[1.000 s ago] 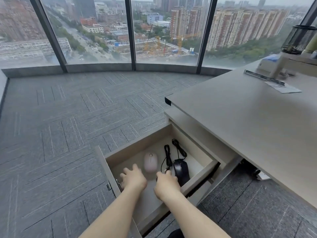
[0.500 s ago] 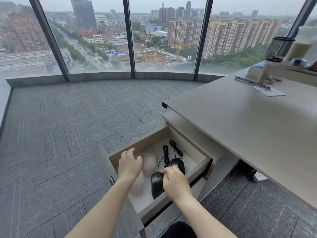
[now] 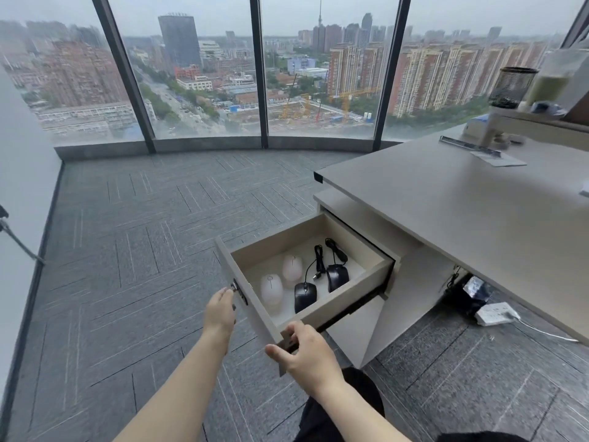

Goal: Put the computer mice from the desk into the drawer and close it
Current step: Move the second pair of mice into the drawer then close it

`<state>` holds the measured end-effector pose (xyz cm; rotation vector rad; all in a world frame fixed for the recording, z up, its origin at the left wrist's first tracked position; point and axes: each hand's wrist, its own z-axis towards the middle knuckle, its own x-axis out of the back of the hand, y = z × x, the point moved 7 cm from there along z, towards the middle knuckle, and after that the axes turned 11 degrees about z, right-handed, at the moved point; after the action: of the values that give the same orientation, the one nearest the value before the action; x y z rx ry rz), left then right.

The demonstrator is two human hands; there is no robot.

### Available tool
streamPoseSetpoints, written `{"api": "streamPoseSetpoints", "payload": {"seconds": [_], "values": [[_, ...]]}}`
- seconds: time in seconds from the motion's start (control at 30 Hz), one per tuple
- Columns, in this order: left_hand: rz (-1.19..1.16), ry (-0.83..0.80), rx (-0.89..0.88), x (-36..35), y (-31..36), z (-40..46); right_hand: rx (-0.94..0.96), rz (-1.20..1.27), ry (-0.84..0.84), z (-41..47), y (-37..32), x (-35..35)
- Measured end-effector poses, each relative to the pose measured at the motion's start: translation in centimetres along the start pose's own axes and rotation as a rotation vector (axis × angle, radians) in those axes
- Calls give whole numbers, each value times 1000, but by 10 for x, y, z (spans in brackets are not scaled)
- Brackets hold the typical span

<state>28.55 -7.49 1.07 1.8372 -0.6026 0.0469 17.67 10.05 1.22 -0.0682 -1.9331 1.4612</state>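
Note:
The drawer (image 3: 344,298) under the desk (image 3: 462,218) stands pulled out. Inside lie two pale mice, one near (image 3: 271,290) and one farther back (image 3: 292,266). Beside them are two black corded mice, one near (image 3: 305,295) and one farther back (image 3: 337,275), with their cables bundled behind. My left hand (image 3: 220,311) is outside the drawer, fingertips touching the front panel at the lock. My right hand (image 3: 306,352) grips the near lower corner of the front panel.
On the desk's far end are a ruler (image 3: 468,146), a sheet of paper and a mesh pen holder (image 3: 511,87). A white power strip (image 3: 495,312) lies on the carpet under the desk. A tripod leg (image 3: 19,244) stands at left. Floor-to-ceiling windows lie ahead.
Both hands have come out of the drawer and moved to its front panel. A second pale mouse and a second black mouse now lie uncovered inside. The view has pulled back.

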Motion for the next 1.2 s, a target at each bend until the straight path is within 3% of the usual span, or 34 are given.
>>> {"api": "streamPoseSetpoints", "payload": {"seconds": [0.17,0.53,0.9,1.2], "values": [[-249,-222,122,-29,-20,-10,-35,-3,72,2,7,-14],[-370,-319,148,-103,7,-2,-124,83,228,21,42,45],[-355,-422,165,-212,54,15,-325,261,517,47,96,131],[-410,-477,172,-288,80,33,-365,250,627,84,132,192]]}}
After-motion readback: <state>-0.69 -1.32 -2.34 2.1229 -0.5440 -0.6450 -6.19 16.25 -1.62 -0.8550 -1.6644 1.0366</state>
